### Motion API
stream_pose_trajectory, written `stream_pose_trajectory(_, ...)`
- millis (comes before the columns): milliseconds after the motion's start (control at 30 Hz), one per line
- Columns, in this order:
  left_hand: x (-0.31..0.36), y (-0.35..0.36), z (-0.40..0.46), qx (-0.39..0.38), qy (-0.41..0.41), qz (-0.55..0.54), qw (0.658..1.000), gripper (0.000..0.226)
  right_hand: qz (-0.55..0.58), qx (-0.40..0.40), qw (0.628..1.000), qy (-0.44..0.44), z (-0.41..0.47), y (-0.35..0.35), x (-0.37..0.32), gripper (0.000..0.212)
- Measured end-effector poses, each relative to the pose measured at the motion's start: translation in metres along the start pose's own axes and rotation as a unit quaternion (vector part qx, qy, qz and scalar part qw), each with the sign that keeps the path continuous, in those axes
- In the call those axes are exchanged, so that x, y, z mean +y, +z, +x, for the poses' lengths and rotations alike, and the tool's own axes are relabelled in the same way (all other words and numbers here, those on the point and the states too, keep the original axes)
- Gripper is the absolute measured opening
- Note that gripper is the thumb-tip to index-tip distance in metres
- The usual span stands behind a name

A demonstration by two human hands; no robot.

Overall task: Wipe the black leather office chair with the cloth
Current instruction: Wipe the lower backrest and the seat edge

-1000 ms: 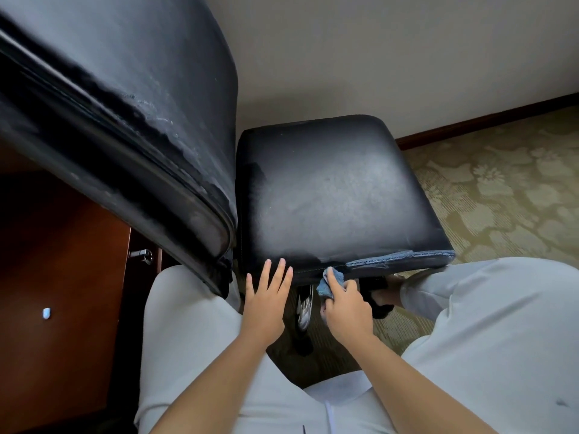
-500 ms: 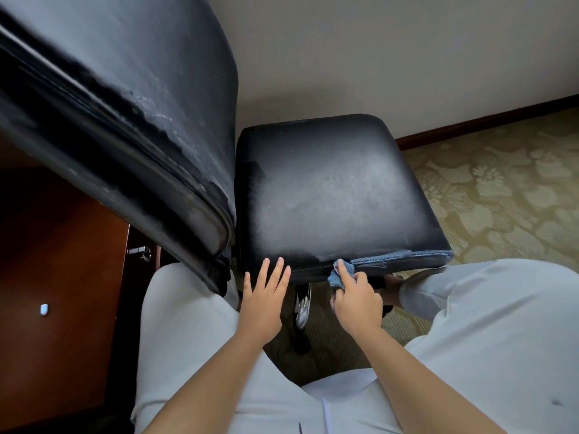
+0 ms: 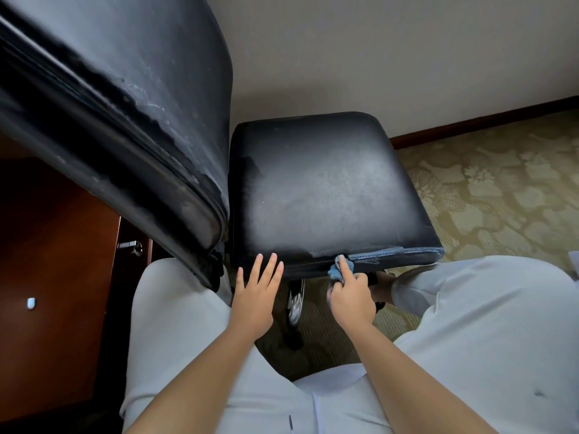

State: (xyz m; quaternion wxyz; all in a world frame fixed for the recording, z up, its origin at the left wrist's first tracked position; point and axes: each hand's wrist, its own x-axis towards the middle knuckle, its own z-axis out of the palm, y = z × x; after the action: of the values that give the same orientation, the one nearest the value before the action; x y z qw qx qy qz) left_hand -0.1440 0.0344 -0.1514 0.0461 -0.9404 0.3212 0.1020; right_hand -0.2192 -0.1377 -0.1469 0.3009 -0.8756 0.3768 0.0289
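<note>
The black leather office chair fills the view: its seat (image 3: pixel 326 189) lies ahead and its worn, flaking backrest (image 3: pixel 119 98) towers at the upper left. My right hand (image 3: pixel 352 297) grips a bunched blue cloth (image 3: pixel 340 269) and presses it with one extended finger against the seat's near edge, where the leather is torn along a blue-grey strip (image 3: pixel 401 253). My left hand (image 3: pixel 257 296) rests flat with fingers spread on the same near edge, to the left of the cloth. The chair's chrome base (image 3: pixel 296 303) shows under the seat.
My knees in light trousers (image 3: pixel 175 314) flank the chair base on both sides. A reddish wooden cabinet (image 3: pixel 53 270) with a metal handle (image 3: pixel 131 245) stands at the left. A beige wall with dark skirting (image 3: pixel 470 123) runs behind, and patterned carpet (image 3: pixel 501 195) lies to the right.
My right hand has slid the cloth up and a little to the right, from under the seat edge onto it. My left hand has stayed put.
</note>
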Motion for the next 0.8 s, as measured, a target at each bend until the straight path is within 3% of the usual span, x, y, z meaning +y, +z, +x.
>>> stream_pose_trajectory(133,-0.002,-0.002,-0.001,-0.006,0.003,0.000,1.000,0.094,-0.061,-0.011,0.997,-0.036,0.000,-0.003,0.005,0.058)
stream_pose_trajectory(233,-0.004,-0.002,-0.001,-0.011,0.010,0.012,1.000,0.096,-0.039,0.009,0.999,0.016,0.007,-0.008,0.007,0.058)
stream_pose_trajectory(333,-0.006,-0.002,-0.002,-0.015,0.012,0.016,1.000,0.099,-0.056,-0.027,0.998,-0.011,0.005,-0.009,0.009,0.061)
stream_pose_trajectory(467,-0.005,-0.001,-0.002,-0.011,0.009,0.024,1.000,0.100,-0.045,0.000,0.999,0.014,0.010,-0.011,0.012,0.060)
stream_pose_trajectory(600,-0.006,-0.001,-0.001,-0.008,0.006,0.030,1.000,0.101,-0.050,-0.038,0.997,-0.034,0.005,-0.008,0.011,0.061)
stream_pose_trajectory(800,-0.008,0.001,0.001,-0.004,0.005,0.045,0.999,0.101,-0.054,0.000,0.999,-0.007,0.004,-0.010,0.012,0.064)
